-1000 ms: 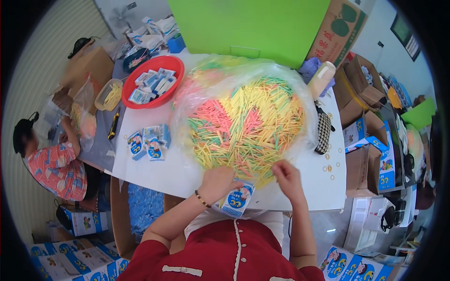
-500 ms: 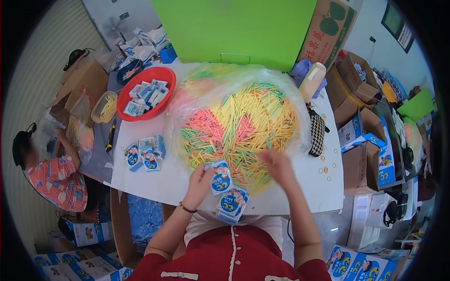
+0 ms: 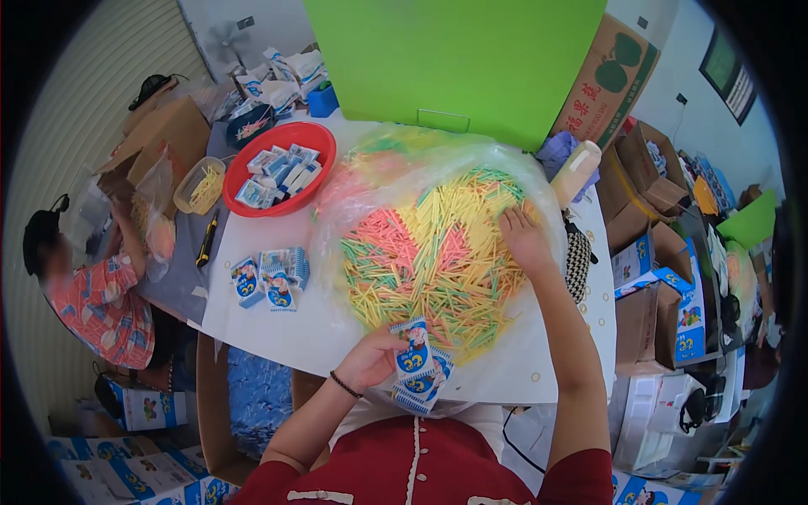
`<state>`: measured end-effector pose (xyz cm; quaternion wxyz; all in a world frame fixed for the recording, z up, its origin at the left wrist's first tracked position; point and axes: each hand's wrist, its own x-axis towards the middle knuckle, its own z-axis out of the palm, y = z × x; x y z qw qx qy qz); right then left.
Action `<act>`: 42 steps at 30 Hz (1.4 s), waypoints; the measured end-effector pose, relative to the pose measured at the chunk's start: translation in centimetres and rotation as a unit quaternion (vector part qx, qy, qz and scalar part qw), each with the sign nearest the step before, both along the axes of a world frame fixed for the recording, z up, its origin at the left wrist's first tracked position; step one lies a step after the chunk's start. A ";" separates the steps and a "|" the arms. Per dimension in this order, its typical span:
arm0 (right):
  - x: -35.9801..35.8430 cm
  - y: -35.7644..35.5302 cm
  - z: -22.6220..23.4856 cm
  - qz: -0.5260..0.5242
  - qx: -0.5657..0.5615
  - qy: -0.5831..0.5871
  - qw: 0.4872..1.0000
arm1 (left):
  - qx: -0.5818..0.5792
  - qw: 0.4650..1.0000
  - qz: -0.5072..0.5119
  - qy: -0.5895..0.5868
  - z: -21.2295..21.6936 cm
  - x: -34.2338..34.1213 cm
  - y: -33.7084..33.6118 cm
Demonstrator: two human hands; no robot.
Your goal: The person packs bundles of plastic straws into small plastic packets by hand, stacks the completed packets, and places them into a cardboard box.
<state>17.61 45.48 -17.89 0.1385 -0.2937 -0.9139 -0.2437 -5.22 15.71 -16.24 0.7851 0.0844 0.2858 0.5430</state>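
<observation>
Left of the stick pile (image 3: 446, 269) sits a basin (image 3: 313, 195) (packets (image 3: 273, 175) inside).

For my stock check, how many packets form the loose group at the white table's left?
3 visible: left packet, front packet, and back packet just behind them. More may be hidden underneath.

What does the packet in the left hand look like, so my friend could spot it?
On the white table, find the big heap of coloured sticks. At its near edge, the person's left hand holds a small blue-and-white packet. This one is gripped, while no hand touches the similar packets just below it or those in the red bowl.
</observation>
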 end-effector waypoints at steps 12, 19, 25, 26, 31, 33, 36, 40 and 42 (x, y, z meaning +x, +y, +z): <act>-1.1 -6.7 0.8 -0.006 -0.498 0.532 0.685 | 0.009 0.999 0.036 -0.031 1.4 -0.4 -2.0; -3.8 -14.9 -1.1 -0.028 -0.661 0.608 0.438 | 0.002 0.992 0.092 0.088 -2.0 -0.7 -2.0; -4.5 -17.4 -1.7 -0.017 -0.620 0.557 0.552 | 0.052 0.970 0.093 0.218 -3.5 -1.4 -3.3; -4.5 -17.9 -1.7 -0.014 -0.627 0.570 0.530 | 0.068 0.958 0.091 0.265 -3.6 -1.4 -3.5; -5.9 -20.8 -0.8 0.008 -0.642 0.597 0.481 | 0.080 0.942 0.118 0.302 -3.1 -1.6 -3.8; -6.4 -21.5 -0.5 0.015 -0.639 0.600 0.481 | 0.047 0.971 0.133 0.193 -2.8 -1.9 -3.9; -7.1 -22.2 -0.1 0.015 -0.678 0.596 0.430 | 0.030 0.978 0.130 0.159 -3.5 -2.1 -4.2; -7.5 -23.3 0.7 0.068 -0.663 0.627 0.403 | 0.048 0.963 0.119 0.238 -4.1 -2.1 -4.5; -7.7 -24.2 1.9 0.082 -0.667 0.632 0.386 | 0.076 0.940 0.134 0.303 -4.2 -2.0 -4.6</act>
